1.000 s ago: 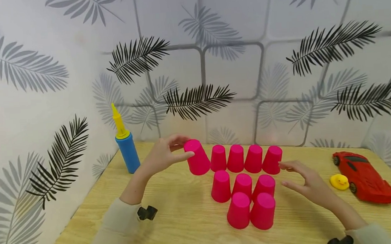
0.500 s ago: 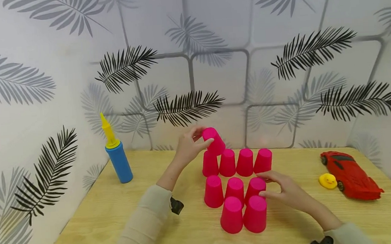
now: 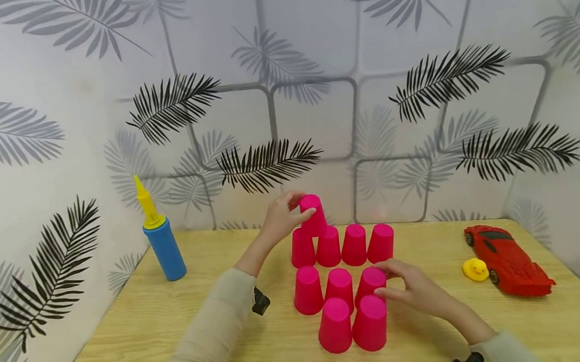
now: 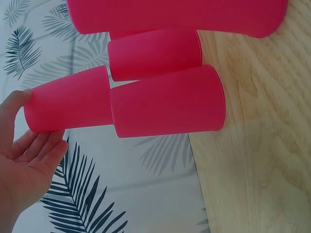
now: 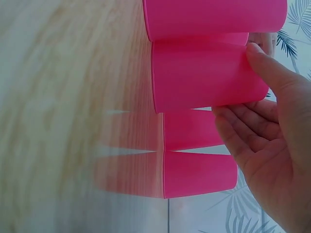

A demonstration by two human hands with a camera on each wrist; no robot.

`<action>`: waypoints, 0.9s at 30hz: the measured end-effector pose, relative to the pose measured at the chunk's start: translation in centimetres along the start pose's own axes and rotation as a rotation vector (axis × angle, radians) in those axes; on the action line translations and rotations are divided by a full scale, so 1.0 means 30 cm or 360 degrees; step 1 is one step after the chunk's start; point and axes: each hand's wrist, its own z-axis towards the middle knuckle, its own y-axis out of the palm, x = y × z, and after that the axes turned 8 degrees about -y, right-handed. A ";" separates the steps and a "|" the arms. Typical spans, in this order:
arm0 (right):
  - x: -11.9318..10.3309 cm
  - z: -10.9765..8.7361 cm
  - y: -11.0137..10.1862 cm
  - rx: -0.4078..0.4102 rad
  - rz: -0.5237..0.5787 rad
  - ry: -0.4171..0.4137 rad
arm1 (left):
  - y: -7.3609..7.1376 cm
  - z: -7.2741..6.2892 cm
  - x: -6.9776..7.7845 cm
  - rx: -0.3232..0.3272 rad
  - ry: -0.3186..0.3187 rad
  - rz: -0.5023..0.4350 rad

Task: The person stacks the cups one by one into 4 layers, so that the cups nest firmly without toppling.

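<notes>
My left hand holds an upside-down pink plastic cup between thumb and fingers near its closed end. That cup's rim meets the tops of the two leftmost cups in the back row; in the left wrist view, the held cup touches a cup below it. With thumb and fingers on opposite sides, my right hand grips the right-hand cup of the middle row. The right wrist view has this cup standing on the table. Two more cups, among them a front cup, stand nearest me.
A blue and yellow hand pump stands at the left. To the right are a yellow rubber duck and a red toy car. A patterned wall rises behind the wooden table.
My left hand has brought its cup rightward, from beside the back row to on top of its left end. My right hand has moved from the back row to the middle-row cup and grips it.
</notes>
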 end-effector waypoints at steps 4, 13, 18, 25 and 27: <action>-0.003 0.010 -0.007 0.0018 -0.0014 -0.0013 | -0.011 0.024 0.006 -0.0033 -0.0001 0.0037; -0.004 0.002 -0.002 -0.0013 -0.0004 0.0028 | -0.015 0.023 0.011 -0.0136 -0.0082 0.0079; -0.007 0.007 -0.001 -0.0034 -0.0007 0.0058 | -0.012 0.028 0.003 -0.0125 -0.0042 0.0101; 0.000 -0.010 -0.015 -0.0019 -0.0019 0.0082 | -0.009 0.027 -0.002 -0.0136 -0.0056 0.0119; -0.001 -0.025 -0.021 -0.0012 -0.0046 0.0080 | -0.008 0.020 -0.007 -0.0154 -0.0077 0.0113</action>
